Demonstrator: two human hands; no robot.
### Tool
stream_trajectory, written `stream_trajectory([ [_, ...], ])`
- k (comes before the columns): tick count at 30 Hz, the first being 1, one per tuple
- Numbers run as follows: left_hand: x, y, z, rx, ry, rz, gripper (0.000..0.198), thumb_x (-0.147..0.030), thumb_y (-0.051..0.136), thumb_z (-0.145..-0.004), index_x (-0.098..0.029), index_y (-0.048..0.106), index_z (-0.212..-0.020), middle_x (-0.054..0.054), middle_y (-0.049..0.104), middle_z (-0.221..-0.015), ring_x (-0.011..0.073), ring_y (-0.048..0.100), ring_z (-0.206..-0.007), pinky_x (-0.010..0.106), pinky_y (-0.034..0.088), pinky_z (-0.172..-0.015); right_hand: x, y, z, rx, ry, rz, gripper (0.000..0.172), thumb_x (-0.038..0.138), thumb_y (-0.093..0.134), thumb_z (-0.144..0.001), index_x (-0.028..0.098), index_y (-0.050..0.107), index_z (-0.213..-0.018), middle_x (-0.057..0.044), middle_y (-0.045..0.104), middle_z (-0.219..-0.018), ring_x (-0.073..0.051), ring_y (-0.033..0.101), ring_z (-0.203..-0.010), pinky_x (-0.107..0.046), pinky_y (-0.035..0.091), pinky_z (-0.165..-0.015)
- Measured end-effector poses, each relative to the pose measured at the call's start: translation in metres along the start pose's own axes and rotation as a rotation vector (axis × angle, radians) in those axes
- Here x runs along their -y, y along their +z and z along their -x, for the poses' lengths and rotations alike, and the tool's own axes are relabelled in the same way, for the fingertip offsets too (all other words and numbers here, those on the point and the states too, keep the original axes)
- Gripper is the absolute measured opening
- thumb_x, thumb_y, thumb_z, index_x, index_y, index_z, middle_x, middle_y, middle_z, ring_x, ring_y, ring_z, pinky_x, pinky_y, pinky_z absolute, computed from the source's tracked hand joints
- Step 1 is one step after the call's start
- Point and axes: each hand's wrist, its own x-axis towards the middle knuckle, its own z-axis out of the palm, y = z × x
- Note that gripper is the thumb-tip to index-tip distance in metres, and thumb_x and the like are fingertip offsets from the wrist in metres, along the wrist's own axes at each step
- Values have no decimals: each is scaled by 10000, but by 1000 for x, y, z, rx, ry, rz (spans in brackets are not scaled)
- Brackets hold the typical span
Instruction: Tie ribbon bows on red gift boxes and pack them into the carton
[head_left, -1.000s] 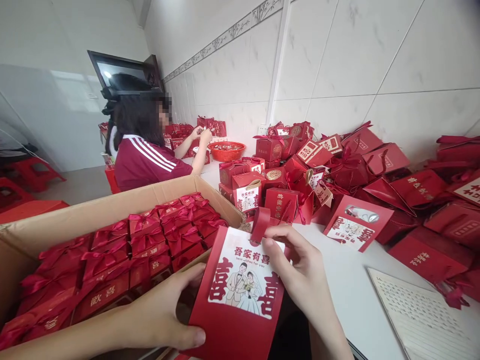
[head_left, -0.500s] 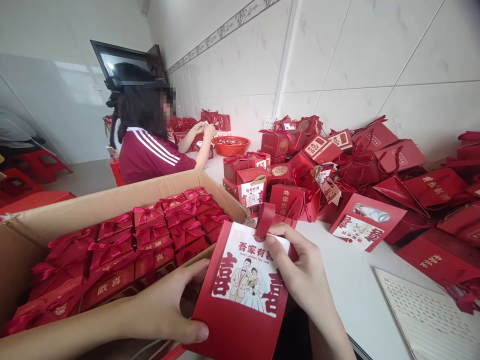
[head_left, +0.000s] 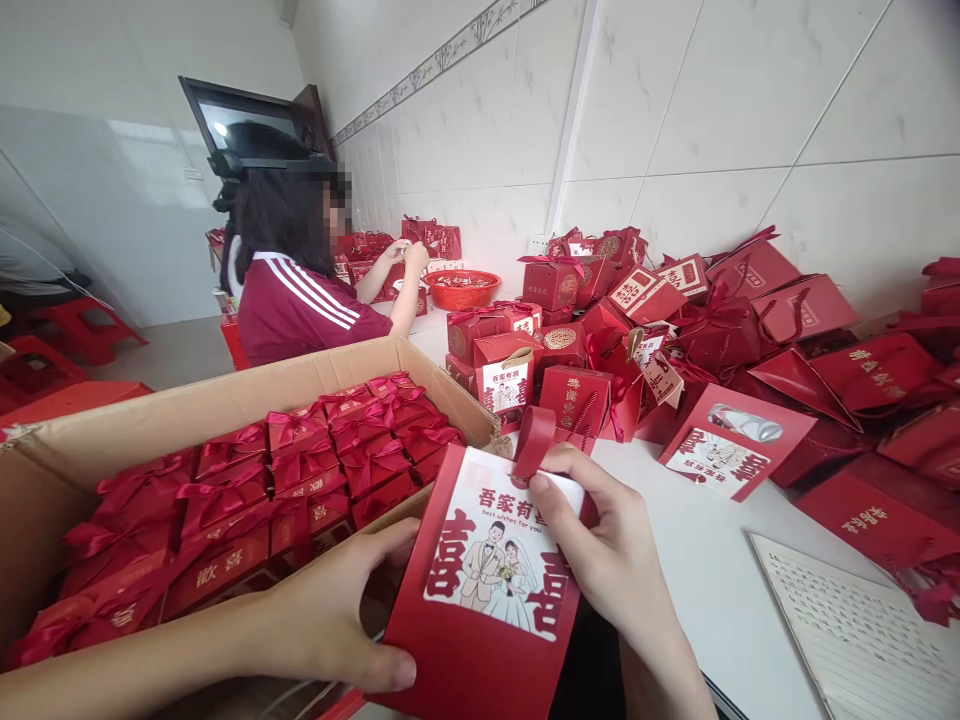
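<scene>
A red gift box (head_left: pixel 465 655) with a white label of a cartoon bridal couple is held upright, close in front of me. My left hand (head_left: pixel 341 610) is closed round its left side, thumb on the front face. At the top right edge, by the red strap loop (head_left: pixel 535 440), my right hand (head_left: pixel 600 540) pinches the box, its thumb on the label. Left of the box stands an open cardboard carton (head_left: pixel 225 385) packed with small red boxes (head_left: pixel 225 565) tied with ribbons.
Many red gift boxes (head_left: pixel 574 400) are piled along the wall on the white table (head_left: pixel 675 540). A handwritten notebook (head_left: pixel 862 630) lies at the right. Beyond the carton sits a person (head_left: pixel 300 310), hands raised, near a red basket (head_left: pixel 463 290).
Both hands keep their hold on the red box, which has barely shifted. The other person's hands have moved slightly.
</scene>
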Motion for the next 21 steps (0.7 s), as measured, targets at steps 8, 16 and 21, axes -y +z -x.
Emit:
stream_trajectory([
  [8, -5, 1, 1, 72, -15, 70, 767, -352, 738, -686, -250, 371, -1351, 100, 474, -1370, 324, 447, -1246, 482, 377, -1019, -9, -1, 2, -45, 161, -201, 317, 430, 416, -908, 230, 662, -889, -3, 659, -774, -152, 615, -717, -225, 471, -606],
  [16, -5, 4, 3, -32, -9, 45, 744, -449, 716, -690, -253, 387, -1329, 99, 544, -1302, 321, 508, -1187, 462, 421, -970, -22, -14, -6, -385, 66, -297, 158, 199, 501, -840, 234, 652, -809, 2, 635, -795, -134, 593, -746, -249, 496, -689],
  [21, -7, 5, 2, -56, 12, 0, 727, -464, 698, -705, -272, 387, -1333, 82, 536, -1314, 321, 504, -1191, 459, 414, -975, -17, -14, -3, -275, 64, -239, 165, 272, 513, -852, 250, 655, -933, -17, 668, -886, -156, 619, -793, -269, 510, -696],
])
